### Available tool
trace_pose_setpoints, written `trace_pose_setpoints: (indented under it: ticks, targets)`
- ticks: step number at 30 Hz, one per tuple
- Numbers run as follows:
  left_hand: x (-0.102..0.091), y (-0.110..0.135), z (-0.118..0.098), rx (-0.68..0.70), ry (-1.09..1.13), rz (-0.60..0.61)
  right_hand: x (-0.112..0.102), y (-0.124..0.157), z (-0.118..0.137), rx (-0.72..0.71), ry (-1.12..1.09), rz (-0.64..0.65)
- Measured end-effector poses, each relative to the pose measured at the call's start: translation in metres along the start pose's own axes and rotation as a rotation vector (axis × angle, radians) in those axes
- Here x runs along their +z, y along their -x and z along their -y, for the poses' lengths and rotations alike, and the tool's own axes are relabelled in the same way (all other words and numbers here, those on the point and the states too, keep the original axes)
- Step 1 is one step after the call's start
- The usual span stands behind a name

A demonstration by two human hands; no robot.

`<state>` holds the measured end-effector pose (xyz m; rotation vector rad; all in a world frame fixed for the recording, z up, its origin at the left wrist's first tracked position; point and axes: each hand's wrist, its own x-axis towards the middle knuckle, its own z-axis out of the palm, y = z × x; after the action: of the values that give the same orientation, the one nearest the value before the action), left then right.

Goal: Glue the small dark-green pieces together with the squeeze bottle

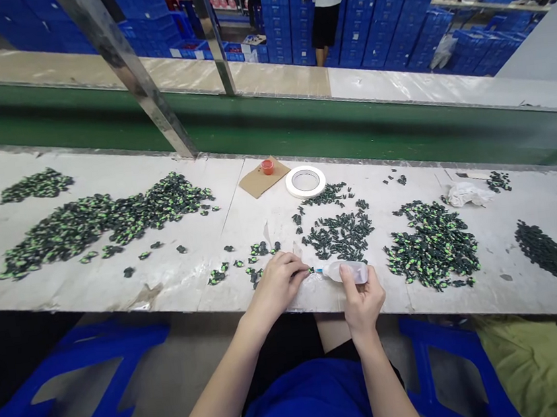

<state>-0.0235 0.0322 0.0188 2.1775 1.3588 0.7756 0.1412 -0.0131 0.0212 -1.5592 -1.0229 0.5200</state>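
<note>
My right hand [365, 297] is wrapped round a small translucent squeeze bottle [337, 271], which lies nearly level with its blue tip pointing left. At that tip, my left hand [282, 278] pinches a tiny black-and-green piece [311, 270] just above the table. Beyond my hands spreads a pile of small dark parts [344, 236]. A few loose black-and-green pieces [216, 275] lie to the left of my left hand. Right of the bottle is a larger pile of black-and-green pieces [432, 245].
A roll of white tape [305, 182] and a red cup [267, 166] on cardboard [254, 183] stand behind the parts. More piles [110, 219] cover the table's left. A metal post [135, 77] rises by the green conveyor belt [269, 120]. Blue stools [78, 389] flank me; a person [329, 4] stands beyond.
</note>
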Motion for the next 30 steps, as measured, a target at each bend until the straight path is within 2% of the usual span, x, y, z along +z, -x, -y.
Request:
trace_pose_setpoints:
  ticks: [10,14,16,18,22,27,30]
  targets:
    - [0.000,0.001,-0.002,-0.001,-0.003,-0.008,0.001,0.001,0.000,0.019,-0.023,-0.025]
    - [-0.001,0.001,-0.006,-0.018,-0.005,0.008,-0.001,0.001,-0.004,0.031,-0.155,-0.186]
    - [0.001,0.001,-0.007,-0.019,-0.018,-0.008,-0.003,0.002,-0.005,0.011,-0.187,-0.224]
    - [0.002,0.001,-0.007,-0.013,-0.027,-0.038,-0.003,0.003,-0.004,-0.034,-0.165,-0.182]
    - [-0.008,0.007,-0.002,-0.049,0.009,-0.152,0.008,0.008,0.001,-0.138,-0.088,0.011]
    - [-0.039,0.025,0.003,-0.308,0.082,-0.398,0.034,0.013,0.002,-0.102,-0.104,0.255]
    - [-0.048,0.034,-0.003,-0.420,0.138,-0.494,0.032,0.012,0.000,-0.134,-0.108,0.292]
